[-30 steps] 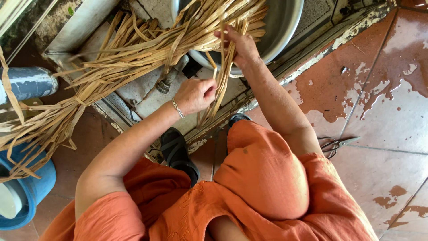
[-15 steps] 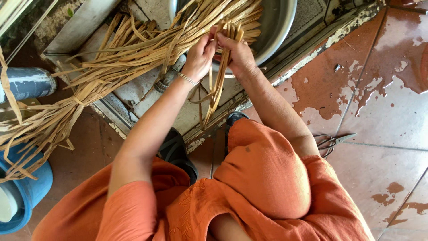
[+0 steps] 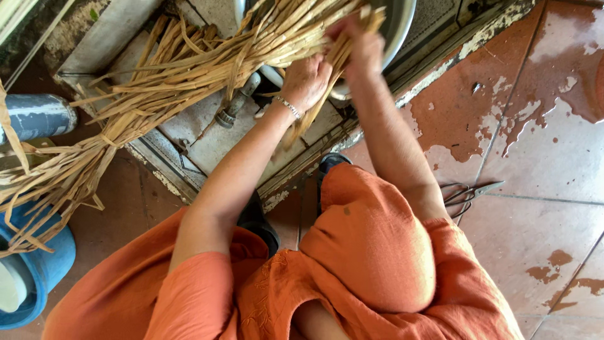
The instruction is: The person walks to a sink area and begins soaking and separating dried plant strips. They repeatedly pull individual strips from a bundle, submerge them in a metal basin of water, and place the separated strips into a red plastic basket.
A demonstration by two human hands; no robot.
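Observation:
A long bundle of dry tan fibre strips (image 3: 170, 82) runs from the lower left up into a metal basin (image 3: 397, 25) at the top. My left hand (image 3: 306, 79), with a bracelet on its wrist, grips a small bunch of strips (image 3: 314, 107) that hangs down below it. My right hand (image 3: 362, 44) holds the upper end of the same bunch at the basin's rim. I sit in orange clothes (image 3: 352, 264), knees toward the basin.
A blue bucket (image 3: 34, 264) stands at the lower left, with a grey pipe (image 3: 38, 116) above it. Scissors (image 3: 469, 192) lie on the wet reddish floor tiles (image 3: 541, 126) at the right. A worn concrete ledge with a tap (image 3: 233, 107) lies under the strips.
My left hand rose from the hanging strips to join the right hand near the basin. Both hands then shifted slightly right along the bunch.

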